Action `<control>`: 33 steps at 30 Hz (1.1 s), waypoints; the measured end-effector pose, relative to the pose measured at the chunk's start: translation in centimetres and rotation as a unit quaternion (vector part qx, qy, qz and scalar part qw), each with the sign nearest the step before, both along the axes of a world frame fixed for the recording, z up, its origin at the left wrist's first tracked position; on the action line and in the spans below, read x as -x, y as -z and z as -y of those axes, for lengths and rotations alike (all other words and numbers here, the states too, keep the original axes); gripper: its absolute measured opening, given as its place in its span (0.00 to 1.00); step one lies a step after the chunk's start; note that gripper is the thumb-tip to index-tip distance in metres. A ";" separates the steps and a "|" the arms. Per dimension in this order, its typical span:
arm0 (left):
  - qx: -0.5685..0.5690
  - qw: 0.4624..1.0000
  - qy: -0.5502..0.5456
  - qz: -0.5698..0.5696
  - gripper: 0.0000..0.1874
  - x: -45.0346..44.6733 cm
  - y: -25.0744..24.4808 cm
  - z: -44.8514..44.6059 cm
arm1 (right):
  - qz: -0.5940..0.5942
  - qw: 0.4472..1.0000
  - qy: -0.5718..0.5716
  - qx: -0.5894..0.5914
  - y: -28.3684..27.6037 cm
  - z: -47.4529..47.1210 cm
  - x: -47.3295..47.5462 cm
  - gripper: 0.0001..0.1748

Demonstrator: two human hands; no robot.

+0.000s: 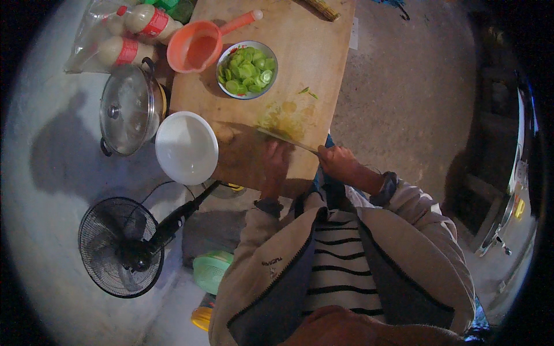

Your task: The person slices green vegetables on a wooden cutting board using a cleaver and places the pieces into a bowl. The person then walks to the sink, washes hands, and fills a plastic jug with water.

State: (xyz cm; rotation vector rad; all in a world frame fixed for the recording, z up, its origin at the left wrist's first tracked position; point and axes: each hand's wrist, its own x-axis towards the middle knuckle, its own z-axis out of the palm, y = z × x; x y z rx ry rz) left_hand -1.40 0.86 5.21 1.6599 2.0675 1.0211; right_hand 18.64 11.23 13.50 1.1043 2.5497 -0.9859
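Observation:
My right hand (pixel 337 161) grips the handle of a kitchen knife (pixel 289 139), whose blade lies low over the wooden table (pixel 320 56). My left hand (pixel 277 153) is beside the blade, on its near side; its fingertips are in shadow, and whether they hold anything cannot be told. Beyond the blade the wood has a wet, greenish patch with small green scraps (pixel 308 92). Farther back stands an enamel bowl filled with round green vegetable slices (pixel 247 71). A brownish lump (pixel 223 133) lies to the left of the knife.
An orange plastic ladle (pixel 194 46), a white bowl (pixel 187 148) and a glass-lidded pot (pixel 128 110) stand along the left. Behind them are bagged bottles with red labels (pixel 152 22). A black fan (pixel 121 247) is at lower left, near a green basket (pixel 212 271). A straw bundle (pixel 322 9) lies at the far end.

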 end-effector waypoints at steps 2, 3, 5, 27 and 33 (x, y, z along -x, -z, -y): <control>-0.034 0.999 0.003 -0.018 0.10 0.1 0.1 -0.3 | -0.009 1.000 -0.001 -0.023 0.3 0.2 0.0 0.07; -0.051 0.998 0.003 -0.027 0.13 0.1 0.2 -0.4 | -0.008 1.000 0.000 -0.007 0.8 0.1 0.1 0.08; -0.062 0.998 -0.004 -0.032 0.11 0.0 0.6 -0.4 | -0.005 1.000 0.001 0.026 2.4 0.2 0.7 0.08; -0.035 0.999 -0.025 -0.007 0.08 -0.1 1.0 0.1 | -0.004 1.000 -0.009 0.000 1.4 -0.2 -0.3 0.10; -0.038 0.999 -0.022 0.018 0.06 0.0 1.5 0.3 | 0.034 0.998 -0.031 0.047 0.4 -0.4 1.0 0.12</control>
